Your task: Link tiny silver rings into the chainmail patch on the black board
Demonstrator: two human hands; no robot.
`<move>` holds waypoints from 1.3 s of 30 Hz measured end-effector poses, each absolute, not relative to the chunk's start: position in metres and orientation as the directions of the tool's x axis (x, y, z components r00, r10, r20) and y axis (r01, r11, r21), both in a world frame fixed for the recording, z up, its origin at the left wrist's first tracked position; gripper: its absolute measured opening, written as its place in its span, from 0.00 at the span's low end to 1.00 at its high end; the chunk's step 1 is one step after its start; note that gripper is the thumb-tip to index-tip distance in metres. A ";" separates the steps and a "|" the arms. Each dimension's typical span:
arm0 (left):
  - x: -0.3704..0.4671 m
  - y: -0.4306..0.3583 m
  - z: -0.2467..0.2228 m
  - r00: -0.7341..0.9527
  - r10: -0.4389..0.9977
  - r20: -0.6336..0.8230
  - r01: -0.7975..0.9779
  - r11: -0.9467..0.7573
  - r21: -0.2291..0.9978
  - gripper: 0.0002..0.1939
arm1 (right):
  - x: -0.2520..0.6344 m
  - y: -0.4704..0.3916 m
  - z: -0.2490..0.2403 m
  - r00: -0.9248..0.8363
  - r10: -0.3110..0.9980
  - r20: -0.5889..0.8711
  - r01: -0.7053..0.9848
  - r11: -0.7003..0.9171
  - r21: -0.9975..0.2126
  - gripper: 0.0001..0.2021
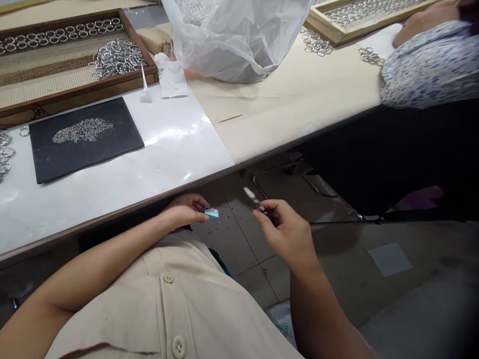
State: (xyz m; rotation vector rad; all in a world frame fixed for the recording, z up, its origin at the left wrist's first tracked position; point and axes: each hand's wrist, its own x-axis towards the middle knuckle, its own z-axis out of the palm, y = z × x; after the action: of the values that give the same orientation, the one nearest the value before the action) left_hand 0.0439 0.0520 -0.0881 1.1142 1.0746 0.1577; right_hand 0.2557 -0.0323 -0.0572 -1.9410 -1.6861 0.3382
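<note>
Below the table edge, my left hand pinches a small flat blue piece with a pale, shiny patch on top; I cannot make out its kind. My right hand, a little further right, has its fingers closed round a slim dark tool with a whitish tip. The tool is blurred, so its kind does not show. Its tip points up and left, apart from the blue piece. On the table above lies a black mat bearing a heap of tiny metallic bits.
A wooden tray holds silver rings. Behind are a white plastic bag and crumpled paper. A thin stick lies on the tabletop. At right, a co-worker's patterned sleeve rests near another framed tray.
</note>
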 end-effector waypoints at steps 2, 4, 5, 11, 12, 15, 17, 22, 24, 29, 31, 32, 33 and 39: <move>0.042 0.050 -0.090 0.519 0.602 -0.607 0.392 0.464 0.795 0.11 | 0.252 -0.017 -0.044 0.137 0.966 0.219 0.834 0.008 -0.552 0.04; 0.041 0.048 -0.092 0.517 0.615 -0.595 0.398 0.443 0.804 0.11 | 0.245 0.004 -0.028 0.026 0.963 0.269 0.838 0.125 -0.530 0.07; 0.041 0.048 -0.092 0.516 0.623 -0.588 0.400 0.432 0.808 0.11 | 0.240 0.016 -0.020 -0.014 0.957 0.291 0.847 0.166 -0.504 0.09; 0.038 0.045 -0.084 0.489 0.643 -0.590 0.440 0.403 0.803 0.12 | 0.194 0.110 0.005 -0.238 0.932 0.274 0.906 0.315 -0.285 0.10; 0.038 0.045 -0.082 0.485 0.641 -0.595 0.448 0.401 0.799 0.13 | 0.184 0.126 0.004 -0.265 0.925 0.273 0.905 0.336 -0.260 0.08; 0.036 0.045 -0.077 0.480 0.639 -0.601 0.465 0.396 0.792 0.12 | 0.155 0.162 -0.007 -0.311 0.911 0.270 0.901 0.373 -0.220 0.06; 0.035 0.045 -0.075 0.482 0.636 -0.603 0.471 0.393 0.790 0.11 | 0.140 0.175 -0.015 -0.318 0.915 0.249 0.899 0.374 -0.229 0.07; 0.032 0.045 -0.072 0.499 0.643 -0.581 0.469 0.364 0.805 0.11 | 0.142 0.180 -0.022 -0.333 0.889 0.313 0.878 0.413 -0.240 0.10; 0.030 0.044 -0.072 0.510 0.649 -0.565 0.462 0.347 0.816 0.11 | 0.162 0.180 -0.017 -0.313 0.889 0.334 0.875 0.406 -0.263 0.10; 0.028 0.043 -0.069 0.531 0.681 -0.505 0.468 0.261 0.844 0.13 | 0.220 0.176 -0.010 -0.174 0.925 0.339 0.937 0.261 -0.233 0.09; 0.028 0.043 -0.067 0.535 0.692 -0.485 0.468 0.235 0.852 0.13 | 0.233 0.173 -0.014 -0.227 0.928 0.296 0.935 0.292 -0.199 0.10; 0.028 0.043 -0.066 0.538 0.694 -0.478 0.465 0.229 0.855 0.13 | 0.236 0.172 -0.018 -0.263 0.920 0.290 0.926 0.325 -0.191 0.10; 0.028 0.043 -0.065 0.542 0.693 -0.475 0.460 0.228 0.858 0.13 | 0.239 0.171 -0.021 -0.302 0.908 0.290 0.914 0.362 -0.183 0.11; 0.027 0.044 -0.059 0.570 0.683 -0.456 0.351 0.299 0.887 0.14 | 0.243 0.172 -0.029 -0.432 0.839 0.331 0.874 0.480 -0.078 0.10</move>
State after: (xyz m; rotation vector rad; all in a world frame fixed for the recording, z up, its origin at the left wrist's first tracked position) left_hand 0.0266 0.0443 -0.0592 1.3042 1.0066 0.2784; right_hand 0.2432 0.1723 -0.0288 -1.4448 -2.4067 -0.1503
